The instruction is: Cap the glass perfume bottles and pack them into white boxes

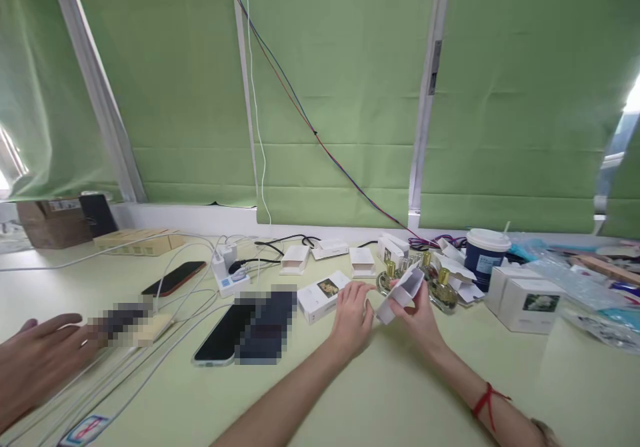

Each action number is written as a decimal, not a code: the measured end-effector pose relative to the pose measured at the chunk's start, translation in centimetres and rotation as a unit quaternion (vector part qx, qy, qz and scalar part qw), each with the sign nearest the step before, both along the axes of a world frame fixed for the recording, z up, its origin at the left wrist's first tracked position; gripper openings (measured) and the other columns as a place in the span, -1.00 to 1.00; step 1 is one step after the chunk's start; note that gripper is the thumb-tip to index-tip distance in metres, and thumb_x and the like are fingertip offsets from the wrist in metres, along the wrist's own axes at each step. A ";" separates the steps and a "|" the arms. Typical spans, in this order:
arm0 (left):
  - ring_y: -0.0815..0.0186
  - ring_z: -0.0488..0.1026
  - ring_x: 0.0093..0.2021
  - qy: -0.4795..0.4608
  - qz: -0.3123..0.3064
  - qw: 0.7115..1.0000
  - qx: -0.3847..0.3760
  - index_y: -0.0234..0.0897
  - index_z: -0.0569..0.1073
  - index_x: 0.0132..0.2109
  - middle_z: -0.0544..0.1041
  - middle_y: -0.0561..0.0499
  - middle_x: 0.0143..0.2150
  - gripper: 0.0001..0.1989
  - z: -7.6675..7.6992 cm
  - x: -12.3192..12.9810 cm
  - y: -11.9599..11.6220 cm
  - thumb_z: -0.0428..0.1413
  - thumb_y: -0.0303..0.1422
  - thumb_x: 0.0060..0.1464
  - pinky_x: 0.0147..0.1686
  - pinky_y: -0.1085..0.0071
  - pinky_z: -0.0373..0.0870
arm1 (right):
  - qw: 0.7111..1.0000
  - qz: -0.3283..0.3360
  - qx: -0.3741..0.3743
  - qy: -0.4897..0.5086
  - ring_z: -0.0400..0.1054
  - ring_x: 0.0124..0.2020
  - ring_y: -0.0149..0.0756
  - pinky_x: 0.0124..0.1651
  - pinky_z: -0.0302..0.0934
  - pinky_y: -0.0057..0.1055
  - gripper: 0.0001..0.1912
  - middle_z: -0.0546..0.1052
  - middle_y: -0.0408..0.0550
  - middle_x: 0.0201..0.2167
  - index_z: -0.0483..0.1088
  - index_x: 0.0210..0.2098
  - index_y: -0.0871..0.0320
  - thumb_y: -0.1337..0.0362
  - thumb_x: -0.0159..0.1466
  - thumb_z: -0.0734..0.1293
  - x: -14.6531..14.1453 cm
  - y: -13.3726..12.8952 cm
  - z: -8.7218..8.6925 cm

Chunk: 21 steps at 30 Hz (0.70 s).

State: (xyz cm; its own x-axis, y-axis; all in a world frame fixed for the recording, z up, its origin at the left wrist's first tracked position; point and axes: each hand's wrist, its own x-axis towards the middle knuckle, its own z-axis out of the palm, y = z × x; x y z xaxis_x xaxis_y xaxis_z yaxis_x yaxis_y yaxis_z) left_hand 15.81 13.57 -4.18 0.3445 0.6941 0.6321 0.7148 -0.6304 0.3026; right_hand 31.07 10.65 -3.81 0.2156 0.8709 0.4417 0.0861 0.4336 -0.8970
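My right hand (420, 317) grips a small white box (395, 300) with an open end, tilted above the table. Close by on the left, my left hand (353, 310) is held low with its fingers apart and nothing in them. Beside its fingertips lies a white box with a flower picture (315, 300); whether they touch it I cannot tell. Behind my right hand stand several glass bottles with gold caps (443, 290), partly hidden by the held box. Open white boxes (363, 261) lie farther back.
Another person's hand (45, 353) reaches in at left, near white cables (165, 340) and phones (220, 340). A power strip (233, 280) sits behind them. To the right are a lidded cup (485, 260), white boxes (530, 303) and plastic wrap (580, 280).
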 end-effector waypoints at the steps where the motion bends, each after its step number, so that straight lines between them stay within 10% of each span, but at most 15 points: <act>1: 0.17 0.21 0.13 0.008 0.028 0.999 0.022 -0.26 0.30 0.07 0.35 -0.11 0.06 -0.64 0.0 -0.3 0.2 -0.10 -0.47 0.11 0.09 0.19 0.12 | 1.000 0.010 -0.004 0.007 0.32 -0.10 -0.15 -0.27 0.37 -0.31 -0.34 0.36 0.08 -0.05 0.07 -0.03 0.11 0.00 0.02 0.39 0.0 0.0 0.0; 5: -0.17 -0.16 0.31 0.079 0.178 0.981 0.003 -0.42 0.18 0.21 0.07 -0.33 0.28 -0.19 0.2 -1.6 1.5 0.21 -0.16 -0.16 0.20 -0.03 -0.13 | 0.999 0.033 -0.016 0.008 0.33 -0.11 -0.16 -0.27 0.37 -0.32 -0.35 0.35 0.06 -0.05 0.06 -0.03 0.09 0.01 0.02 0.40 0.0 -0.2 0.0; 9: -0.28 0.12 0.17 0.095 0.255 0.959 -0.086 -0.60 0.27 0.12 0.31 -0.48 0.06 -0.32 0.5 -2.4 1.5 0.17 -0.23 -0.09 0.11 -0.11 -0.04 | 0.999 0.031 -0.020 0.000 0.32 -0.09 -0.15 -0.26 0.37 -0.33 -0.33 0.35 0.06 -0.05 0.05 0.01 0.08 0.01 0.03 0.40 0.0 -0.4 0.2; 16: 0.10 0.30 0.02 -0.082 0.083 0.990 -0.079 -0.31 0.21 0.13 0.36 -0.17 0.01 -0.42 2.0 -1.1 0.1 0.09 -0.11 0.02 0.04 0.18 0.18 | 0.996 0.024 0.016 0.079 0.31 -0.02 -0.13 -0.17 0.35 -0.29 -0.27 0.35 0.10 0.01 0.06 0.05 0.09 0.06 -0.01 0.44 0.3 -0.6 0.9; 21: 0.18 0.36 -0.01 -0.362 -0.082 0.893 -0.253 -0.23 0.14 0.15 0.39 -0.14 0.02 -0.43 2.2 -0.3 -0.3 -0.09 0.03 0.13 -0.01 0.25 0.25 | 0.993 0.022 -0.029 0.114 0.38 -0.13 -0.06 -0.24 0.34 -0.26 -0.31 0.48 0.11 -0.15 0.23 -0.04 0.16 -0.16 -0.01 0.34 0.7 -0.9 1.5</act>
